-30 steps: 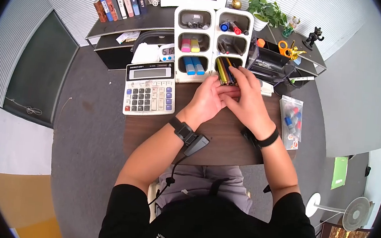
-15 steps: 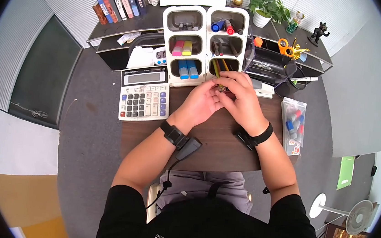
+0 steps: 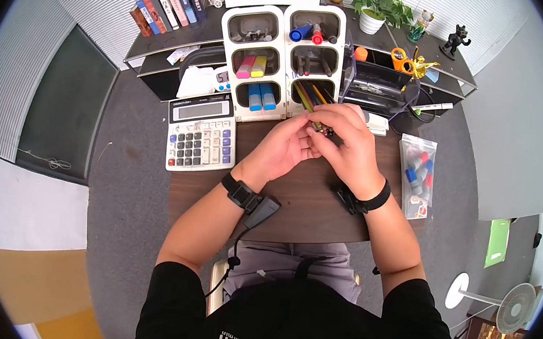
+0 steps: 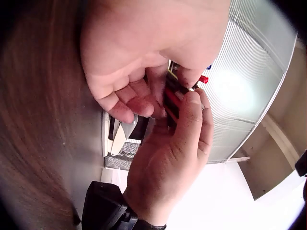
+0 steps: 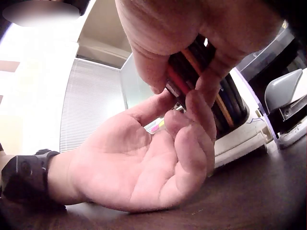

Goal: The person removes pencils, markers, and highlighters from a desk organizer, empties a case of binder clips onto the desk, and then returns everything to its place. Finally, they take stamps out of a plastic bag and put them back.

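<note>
A bundle of coloured pencils (image 3: 305, 97) slants out of the bottom right compartment of the white desk organizer (image 3: 281, 115). My left hand (image 3: 281, 149) is at the bundle's near end, thumb and forefinger pinching it from the left. Over the top and right side, my right hand (image 3: 350, 144) grips the same pencils with curled fingers. Close up in the right wrist view, red and dark pencils (image 5: 180, 79) show between both hands' fingertips. The left hand's other fingers curl loosely below them. Part of the bundle is hidden by the right hand.
Left of the organizer lies a calculator (image 3: 202, 138). Blue highlighters (image 3: 262, 97) fill the neighbouring compartment, with markers (image 3: 301, 34) higher up. A clear bag of markers (image 3: 417, 177) lies at the table's right edge. Behind the right hand is a stapler (image 5: 287, 91).
Both hands have drawn back a little from the organizer with the pencils, whose near ends now stick out further. The head view has shifted, so the organizer appears further left.
</note>
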`<state>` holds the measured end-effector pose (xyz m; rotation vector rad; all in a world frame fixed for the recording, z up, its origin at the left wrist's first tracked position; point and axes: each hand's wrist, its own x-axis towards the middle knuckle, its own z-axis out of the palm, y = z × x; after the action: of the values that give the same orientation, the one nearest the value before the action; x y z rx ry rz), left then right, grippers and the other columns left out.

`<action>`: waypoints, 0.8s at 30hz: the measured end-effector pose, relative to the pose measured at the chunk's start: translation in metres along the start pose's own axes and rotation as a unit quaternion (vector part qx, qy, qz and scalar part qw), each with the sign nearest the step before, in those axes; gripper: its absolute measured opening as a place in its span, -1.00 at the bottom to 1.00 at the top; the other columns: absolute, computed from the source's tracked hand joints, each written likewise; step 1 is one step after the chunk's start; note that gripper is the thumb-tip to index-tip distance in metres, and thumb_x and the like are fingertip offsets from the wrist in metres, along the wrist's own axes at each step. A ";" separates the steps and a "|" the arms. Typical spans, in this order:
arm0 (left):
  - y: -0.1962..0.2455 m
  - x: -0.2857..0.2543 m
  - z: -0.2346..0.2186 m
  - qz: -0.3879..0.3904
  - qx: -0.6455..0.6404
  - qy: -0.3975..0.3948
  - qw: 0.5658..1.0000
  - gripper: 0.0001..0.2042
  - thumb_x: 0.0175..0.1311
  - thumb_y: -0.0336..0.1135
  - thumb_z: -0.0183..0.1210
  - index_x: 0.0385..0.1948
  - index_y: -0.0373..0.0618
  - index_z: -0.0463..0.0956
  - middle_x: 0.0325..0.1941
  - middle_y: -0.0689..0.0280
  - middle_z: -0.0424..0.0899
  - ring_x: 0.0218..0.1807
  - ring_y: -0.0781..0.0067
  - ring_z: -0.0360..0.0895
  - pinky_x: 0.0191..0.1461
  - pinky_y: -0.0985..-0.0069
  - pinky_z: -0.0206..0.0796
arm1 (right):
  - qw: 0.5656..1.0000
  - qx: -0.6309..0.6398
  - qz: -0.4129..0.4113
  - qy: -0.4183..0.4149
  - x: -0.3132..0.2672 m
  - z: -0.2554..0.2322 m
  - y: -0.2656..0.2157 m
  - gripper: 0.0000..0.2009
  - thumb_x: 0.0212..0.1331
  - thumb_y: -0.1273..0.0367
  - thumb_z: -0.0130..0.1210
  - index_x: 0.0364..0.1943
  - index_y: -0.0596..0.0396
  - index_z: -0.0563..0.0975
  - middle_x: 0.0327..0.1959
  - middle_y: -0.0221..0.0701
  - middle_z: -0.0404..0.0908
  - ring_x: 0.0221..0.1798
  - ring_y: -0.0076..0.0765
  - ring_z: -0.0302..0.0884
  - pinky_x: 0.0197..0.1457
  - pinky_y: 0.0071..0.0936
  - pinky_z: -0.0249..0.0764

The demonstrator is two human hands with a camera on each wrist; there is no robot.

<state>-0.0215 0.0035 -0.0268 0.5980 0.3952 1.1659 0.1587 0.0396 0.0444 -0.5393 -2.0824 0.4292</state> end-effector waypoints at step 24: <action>0.007 -0.002 0.027 0.019 0.011 0.085 0.996 -0.59 0.70 0.05 -0.16 0.24 -0.01 0.46 0.08 0.34 0.65 0.06 0.47 0.62 0.24 0.31 0.48 | 0.996 0.026 0.088 -0.001 -0.006 0.001 -0.008 -0.63 0.13 0.38 0.42 0.06 0.07 0.69 0.22 -0.22 0.66 0.17 0.03 0.63 0.19 -0.17 0.61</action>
<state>-0.0116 -0.0025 -0.0016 0.5283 0.5436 1.2549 0.1586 0.0296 0.0440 -0.6950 -2.0279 0.5849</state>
